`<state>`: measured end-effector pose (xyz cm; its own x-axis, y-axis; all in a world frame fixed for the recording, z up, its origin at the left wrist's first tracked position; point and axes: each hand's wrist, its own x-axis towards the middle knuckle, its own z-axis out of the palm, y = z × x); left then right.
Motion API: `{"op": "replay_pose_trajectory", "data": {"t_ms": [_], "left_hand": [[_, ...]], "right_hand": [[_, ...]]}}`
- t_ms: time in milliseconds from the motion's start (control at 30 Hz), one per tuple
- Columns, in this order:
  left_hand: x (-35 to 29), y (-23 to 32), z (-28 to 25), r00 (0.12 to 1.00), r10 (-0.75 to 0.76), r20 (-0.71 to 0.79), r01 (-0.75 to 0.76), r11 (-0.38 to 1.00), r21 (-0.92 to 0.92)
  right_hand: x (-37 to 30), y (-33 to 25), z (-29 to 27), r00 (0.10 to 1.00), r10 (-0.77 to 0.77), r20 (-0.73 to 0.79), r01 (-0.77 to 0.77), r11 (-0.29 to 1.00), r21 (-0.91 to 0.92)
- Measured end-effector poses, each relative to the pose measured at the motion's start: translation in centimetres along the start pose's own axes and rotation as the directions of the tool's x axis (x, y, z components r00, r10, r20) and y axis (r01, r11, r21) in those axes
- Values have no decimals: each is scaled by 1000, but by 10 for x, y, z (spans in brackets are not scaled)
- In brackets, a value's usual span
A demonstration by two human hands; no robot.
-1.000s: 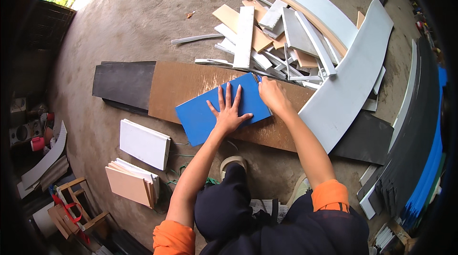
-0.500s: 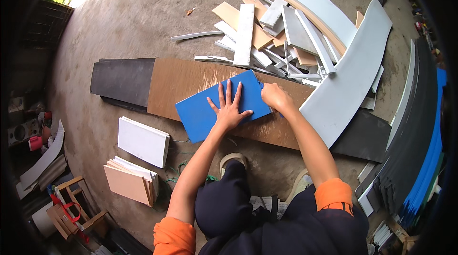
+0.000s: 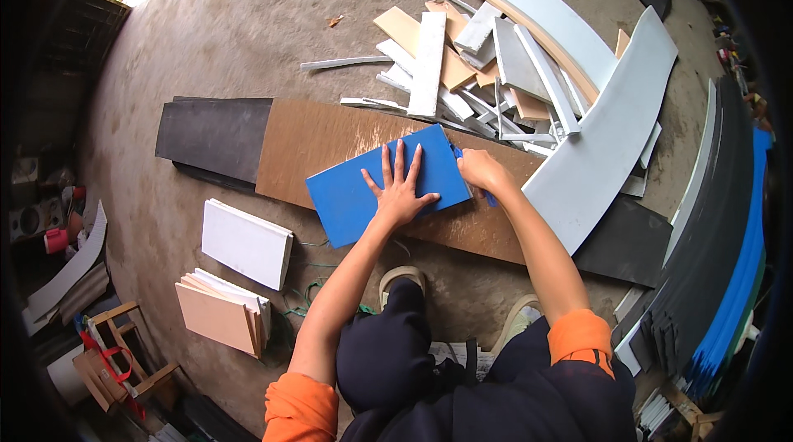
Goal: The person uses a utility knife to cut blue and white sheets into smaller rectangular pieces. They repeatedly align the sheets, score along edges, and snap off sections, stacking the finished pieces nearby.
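Note:
A blue rectangular foam board (image 3: 347,202) lies slanted across a worn brown plank (image 3: 310,140). Spread flat on the blue board, my left hand (image 3: 401,194) presses its middle with the fingers apart. At the board's right end my right hand (image 3: 481,171) is closed round a blue-handled knife (image 3: 491,199). Bits of its blue handle show at both sides of the fist; most of it is hidden, and I cannot make out its blade clearly.
White, grey and tan offcuts (image 3: 429,62) lie heaped beyond the plank. A long pale sheet (image 3: 603,144) overlaps its right end. Stacked white boards (image 3: 245,244) and tan boards (image 3: 216,314) rest on the floor at left. Black and blue sheets (image 3: 735,260) line the right side.
The view has shifted slightly. Both hands keep nearly the same places on and beside the blue board; my right hand stays closed at its right end.

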<state>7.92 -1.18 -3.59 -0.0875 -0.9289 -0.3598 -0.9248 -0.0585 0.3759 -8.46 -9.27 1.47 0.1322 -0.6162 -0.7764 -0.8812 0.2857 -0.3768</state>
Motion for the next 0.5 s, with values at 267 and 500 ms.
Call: {"op": "replay_pose_trajectory", "data": {"t_ms": [267,500], "left_hand": [[-13,-8,6,929,260,-264,-266,964,13],[-23,-2,-4,920,315,-232,-296,948,114]], "right_hand": [[-26,57,70,825,-79,-559,204,965,165],[-21,59,91,816,52,-576,228,886,403]]}}
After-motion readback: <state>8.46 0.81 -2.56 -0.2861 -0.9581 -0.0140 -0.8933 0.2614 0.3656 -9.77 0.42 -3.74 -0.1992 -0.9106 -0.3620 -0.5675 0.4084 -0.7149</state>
